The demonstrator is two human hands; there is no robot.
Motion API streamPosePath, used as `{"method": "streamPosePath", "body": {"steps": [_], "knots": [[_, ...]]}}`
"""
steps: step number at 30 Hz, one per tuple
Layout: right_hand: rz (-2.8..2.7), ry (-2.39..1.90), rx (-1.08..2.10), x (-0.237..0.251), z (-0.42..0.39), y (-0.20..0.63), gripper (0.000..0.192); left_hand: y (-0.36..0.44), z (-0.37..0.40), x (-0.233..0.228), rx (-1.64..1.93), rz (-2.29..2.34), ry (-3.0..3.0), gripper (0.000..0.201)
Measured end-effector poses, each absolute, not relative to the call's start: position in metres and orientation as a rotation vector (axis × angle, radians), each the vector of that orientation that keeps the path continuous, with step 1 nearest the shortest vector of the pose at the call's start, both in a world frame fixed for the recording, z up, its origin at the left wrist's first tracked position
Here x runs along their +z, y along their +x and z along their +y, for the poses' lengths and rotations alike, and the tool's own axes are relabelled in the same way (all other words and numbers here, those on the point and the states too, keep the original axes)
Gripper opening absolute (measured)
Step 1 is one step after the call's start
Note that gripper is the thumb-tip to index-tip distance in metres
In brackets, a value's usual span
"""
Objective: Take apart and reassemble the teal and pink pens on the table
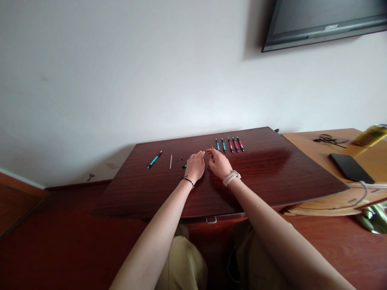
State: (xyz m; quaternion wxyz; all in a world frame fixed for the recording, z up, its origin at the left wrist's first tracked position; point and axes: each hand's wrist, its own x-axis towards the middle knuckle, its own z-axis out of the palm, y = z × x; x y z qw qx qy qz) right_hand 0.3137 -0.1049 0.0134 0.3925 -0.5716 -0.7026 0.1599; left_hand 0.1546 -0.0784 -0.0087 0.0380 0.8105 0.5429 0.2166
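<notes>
Although pens (230, 145) lie nearby, I cannot tell whether the hands (196, 166) grip anything

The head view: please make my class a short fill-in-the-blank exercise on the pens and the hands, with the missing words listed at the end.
1. Of the five pens in the row, ____ are pink.
2. The thin white stick lies to the ____ of the left hand.
3. The pale watch is worn on the ____ wrist.
4. The lone pen is mostly ____ rather than pink.

Missing words: three; left; right; blue.
</notes>
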Motion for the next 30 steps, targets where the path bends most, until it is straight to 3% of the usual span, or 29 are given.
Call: {"method": "streamPosePath", "body": {"steps": [30], "knots": [[-1.815,-1.444,0.45,0.0118,-0.1048,0.3149,0.045,0.1529,-0.083,-0.0076,0.701,1.687,2.545,0.036]]}}
